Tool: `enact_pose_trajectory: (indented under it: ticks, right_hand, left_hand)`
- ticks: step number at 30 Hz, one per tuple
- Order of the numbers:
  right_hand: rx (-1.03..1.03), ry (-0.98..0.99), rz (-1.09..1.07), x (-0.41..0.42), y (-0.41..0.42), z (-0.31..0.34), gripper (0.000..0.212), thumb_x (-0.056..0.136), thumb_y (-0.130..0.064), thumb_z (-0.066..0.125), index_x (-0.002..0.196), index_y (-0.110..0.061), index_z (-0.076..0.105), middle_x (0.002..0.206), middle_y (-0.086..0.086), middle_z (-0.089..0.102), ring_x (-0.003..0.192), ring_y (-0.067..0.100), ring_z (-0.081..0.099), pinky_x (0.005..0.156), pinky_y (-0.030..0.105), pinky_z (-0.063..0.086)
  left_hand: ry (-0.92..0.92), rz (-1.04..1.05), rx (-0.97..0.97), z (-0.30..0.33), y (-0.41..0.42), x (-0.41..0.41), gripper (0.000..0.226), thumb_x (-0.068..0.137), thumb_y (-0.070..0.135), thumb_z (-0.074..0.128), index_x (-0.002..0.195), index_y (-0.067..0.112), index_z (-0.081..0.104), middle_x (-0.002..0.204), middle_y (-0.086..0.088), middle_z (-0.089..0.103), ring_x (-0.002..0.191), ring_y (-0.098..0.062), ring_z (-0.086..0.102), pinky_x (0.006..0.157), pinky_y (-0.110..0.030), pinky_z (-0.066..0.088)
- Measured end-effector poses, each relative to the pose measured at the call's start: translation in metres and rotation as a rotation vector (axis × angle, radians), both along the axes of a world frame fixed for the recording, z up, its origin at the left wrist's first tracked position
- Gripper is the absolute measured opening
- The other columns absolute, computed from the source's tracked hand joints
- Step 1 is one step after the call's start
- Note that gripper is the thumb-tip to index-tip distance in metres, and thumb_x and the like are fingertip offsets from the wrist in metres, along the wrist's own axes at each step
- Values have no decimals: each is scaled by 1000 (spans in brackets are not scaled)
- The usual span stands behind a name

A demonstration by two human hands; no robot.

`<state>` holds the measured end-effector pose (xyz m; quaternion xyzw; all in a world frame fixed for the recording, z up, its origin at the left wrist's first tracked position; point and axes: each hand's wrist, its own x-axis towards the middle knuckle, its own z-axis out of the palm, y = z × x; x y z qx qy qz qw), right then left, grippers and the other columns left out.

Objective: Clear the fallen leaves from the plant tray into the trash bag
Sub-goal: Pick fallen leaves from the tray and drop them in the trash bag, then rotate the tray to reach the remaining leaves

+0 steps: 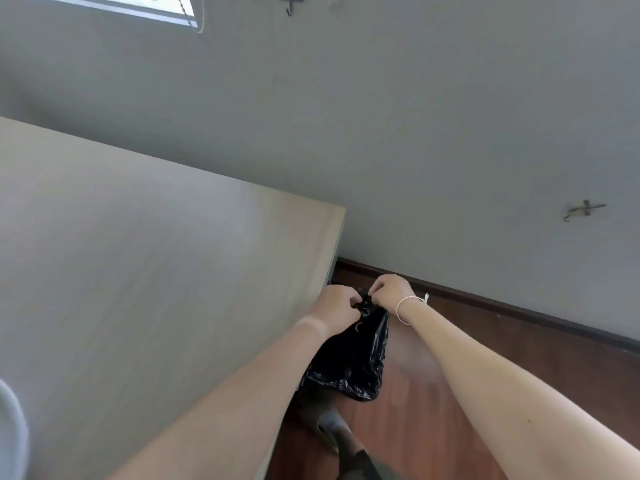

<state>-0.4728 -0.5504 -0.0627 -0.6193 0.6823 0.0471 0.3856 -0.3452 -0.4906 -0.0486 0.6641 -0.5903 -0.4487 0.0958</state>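
Black plastic trash bag (349, 355) hangs at lower centre of the frame, directly below both hands, just off the table (156, 271) corner. The left hand (337, 308) and right hand (391, 292) each pinch the gathered bag mouth, fingers curled closed on it.

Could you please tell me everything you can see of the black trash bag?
The crinkled, glossy black plastic trash bag hangs in the air beside the light wooden table's edge, above the brown wood floor. Its top is bunched together, pinched by the left hand and right hand. Its contents are hidden.
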Motion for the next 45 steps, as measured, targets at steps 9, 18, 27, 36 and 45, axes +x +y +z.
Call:
enact_pose_trajectory:
  ticks: [9, 18, 27, 36, 45]
  right_hand:
    - [28, -72, -117, -10, -1, -10, 31, 86, -7, 56, 114, -11, 67, 124, 7, 65, 114, 23, 60, 99, 26, 43]
    - [-77, -70, -89, 0, -9, 14, 32, 90, -8, 45, 104, 2, 72, 115, 17, 70, 109, 31, 63, 97, 35, 50]
    - [-240, -160, 72, 60, -20, 74, 33, 87, -7, 44, 106, 9, 66, 118, 24, 65, 112, 39, 59, 92, 40, 50]
    - [-230, -357, 415, 214, 52, 96, 30, 88, -11, 50, 104, -7, 75, 107, 7, 73, 98, 24, 64, 74, 20, 36]
    - [-63, -388, 833, 322, 192, 77, 26, 85, -7, 49, 72, 3, 69, 67, 21, 57, 62, 28, 53, 59, 29, 42]
  left_hand:
    - [-19, -45, 2, 0, -1, 0, 44, 90, 9, 50, 134, 8, 52, 141, -10, 53, 131, -21, 48, 111, -28, 35]
    - [10, 89, -106, 18, 0, 21, 40, 89, 11, 49, 128, 10, 58, 134, -7, 59, 123, -18, 54, 103, -22, 38]
    - [-5, 344, -223, 59, 31, 78, 36, 89, 11, 51, 123, 8, 61, 130, -8, 61, 117, -20, 56, 98, -20, 39]
    - [-135, 825, -244, 80, 158, 182, 35, 89, 13, 51, 121, 8, 64, 125, -9, 66, 113, -20, 60, 92, -22, 44]
    - [-108, 1407, -164, 74, 347, 229, 36, 89, 12, 49, 123, 8, 61, 129, -7, 62, 118, -19, 57, 92, -20, 38]
